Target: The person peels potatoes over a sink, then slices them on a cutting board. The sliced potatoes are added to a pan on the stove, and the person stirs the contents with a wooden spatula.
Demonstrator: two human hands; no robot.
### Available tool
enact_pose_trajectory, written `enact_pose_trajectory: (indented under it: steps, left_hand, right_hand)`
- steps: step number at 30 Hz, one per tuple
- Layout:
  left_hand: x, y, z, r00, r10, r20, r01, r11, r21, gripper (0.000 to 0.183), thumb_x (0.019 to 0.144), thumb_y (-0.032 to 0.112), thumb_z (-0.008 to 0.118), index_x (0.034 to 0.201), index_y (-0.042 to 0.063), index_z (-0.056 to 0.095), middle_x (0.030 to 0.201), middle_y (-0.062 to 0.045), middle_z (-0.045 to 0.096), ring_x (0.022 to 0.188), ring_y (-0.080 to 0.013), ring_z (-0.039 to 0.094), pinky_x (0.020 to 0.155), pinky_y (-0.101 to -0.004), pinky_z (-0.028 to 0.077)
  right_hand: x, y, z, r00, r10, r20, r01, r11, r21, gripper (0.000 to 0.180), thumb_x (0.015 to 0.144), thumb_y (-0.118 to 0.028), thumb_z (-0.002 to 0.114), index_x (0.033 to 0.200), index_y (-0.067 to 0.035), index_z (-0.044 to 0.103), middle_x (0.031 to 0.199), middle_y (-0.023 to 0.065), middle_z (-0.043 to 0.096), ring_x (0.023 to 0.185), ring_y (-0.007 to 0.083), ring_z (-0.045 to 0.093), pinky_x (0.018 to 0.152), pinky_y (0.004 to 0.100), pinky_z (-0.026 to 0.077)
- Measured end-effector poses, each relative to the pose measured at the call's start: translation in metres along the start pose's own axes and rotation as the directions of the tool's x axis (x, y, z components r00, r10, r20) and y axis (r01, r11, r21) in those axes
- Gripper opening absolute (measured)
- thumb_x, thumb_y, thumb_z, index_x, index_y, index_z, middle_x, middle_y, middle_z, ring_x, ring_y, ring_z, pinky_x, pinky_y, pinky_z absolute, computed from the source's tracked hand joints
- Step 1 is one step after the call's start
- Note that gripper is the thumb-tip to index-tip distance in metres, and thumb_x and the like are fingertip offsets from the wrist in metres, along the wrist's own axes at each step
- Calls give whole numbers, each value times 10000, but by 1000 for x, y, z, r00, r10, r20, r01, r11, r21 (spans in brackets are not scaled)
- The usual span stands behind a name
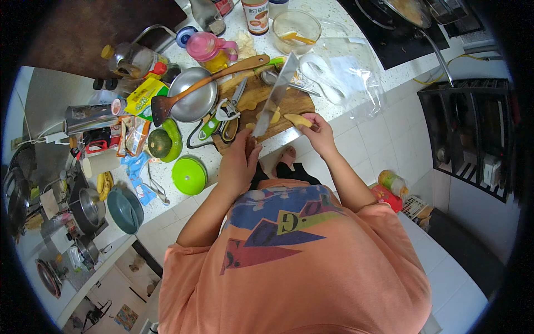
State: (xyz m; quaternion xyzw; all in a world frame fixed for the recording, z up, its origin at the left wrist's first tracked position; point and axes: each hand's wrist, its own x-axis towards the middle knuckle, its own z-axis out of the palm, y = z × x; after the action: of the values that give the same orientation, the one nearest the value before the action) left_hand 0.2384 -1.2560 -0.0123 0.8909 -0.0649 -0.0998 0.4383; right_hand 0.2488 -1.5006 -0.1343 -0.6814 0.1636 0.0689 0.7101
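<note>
My left hand (238, 160) grips the handle of a broad-bladed kitchen knife (277, 95), its blade slanting up and away over the wooden cutting board (292, 109). A pale yellow piece of food (298, 120), perhaps a peeled vegetable, is pinched in the fingers of my right hand (319, 134) at the board's near right edge. Thin yellow slices (275, 115) lie on the board, partly behind the blade. Close to my left hand are kitchen scissors (229, 130) and a green-and-white peeler (210, 127). A metal ladle (270, 77) rests across the far part of the board.
A wooden spatula (200, 85) lies over a metal bowl (194, 102). Beyond the board stand a pink-lidded jug (208, 48) and a glass bowl (295, 31). Left are a green squash (159, 143) and a green lid (189, 175). Clear plastic (363, 79) lies right, below a stove (384, 41).
</note>
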Motion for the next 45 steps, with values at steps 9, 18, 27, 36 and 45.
enact_pose_trajectory:
  steps: [9,18,27,36,45]
  left_hand:
    - [-17,-6,1,965,-25,261,-70,936,346,404,900,218,608,1276,119,499,994,-150,637,826,-376,643,683,-450,521]
    - [-27,-4,-24,918,31,396,-250,820,515,435,878,209,607,1299,162,511,890,-103,589,729,-326,645,600,-420,526]
    - [-24,-12,-27,922,67,381,-261,835,484,385,904,204,557,1282,139,516,856,-101,589,696,-322,649,562,-415,528]
    - [-16,-13,-27,906,11,422,-226,857,462,344,904,222,571,1223,118,498,879,-122,609,719,-346,650,580,-439,527]
    - [16,-8,-19,821,-179,542,-68,912,405,194,932,199,521,1077,82,467,931,-191,643,840,-402,639,678,-501,494]
  right_hand:
    - [5,7,8,986,-73,-148,42,978,-207,280,784,-96,733,1025,-4,623,852,67,664,665,115,600,625,265,498]
    - [10,-7,-6,996,20,-87,-53,915,-400,301,735,-88,747,994,-12,612,812,89,691,698,165,659,656,289,519]
    - [14,-23,-7,993,-19,-115,-32,908,-418,289,775,-100,748,995,2,591,863,88,664,714,150,669,648,282,526]
    - [11,-32,-2,990,29,-141,-88,897,-433,306,802,-90,745,1054,15,608,868,116,686,706,177,690,639,299,537]
    - [13,-38,2,990,27,-140,-97,846,-525,279,796,-79,743,1019,24,612,834,144,692,690,196,690,644,311,539]
